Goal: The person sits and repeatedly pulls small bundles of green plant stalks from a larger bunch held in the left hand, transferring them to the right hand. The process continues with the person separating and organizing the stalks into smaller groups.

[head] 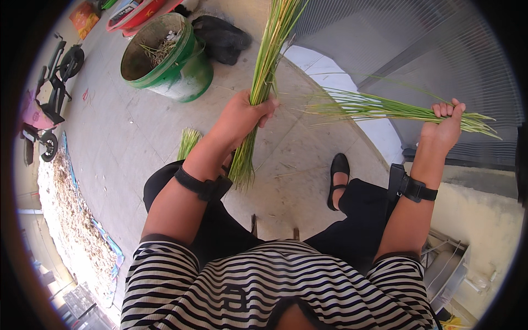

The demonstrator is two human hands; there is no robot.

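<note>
My left hand (251,109) is closed around the middle of a thick bundle of long green and yellowish stalks (270,53), which runs from the top of the picture down to near my left knee. Out to the right, my right hand (447,117) grips a thinner bundle of green stalks (371,108) close to one end; its wispy other end points left towards the first bundle without plainly touching it. Another bunch of green stalks (189,140) shows on the floor beside my left forearm, partly hidden behind it.
A green and white bucket (179,78) with dry plant scraps stands at the upper left, beside a black plastic bag (225,37) and red basins (140,18). A ribbed grey door (412,41) is at the right. Small pale pieces lie spread on a sheet (78,214) at the left.
</note>
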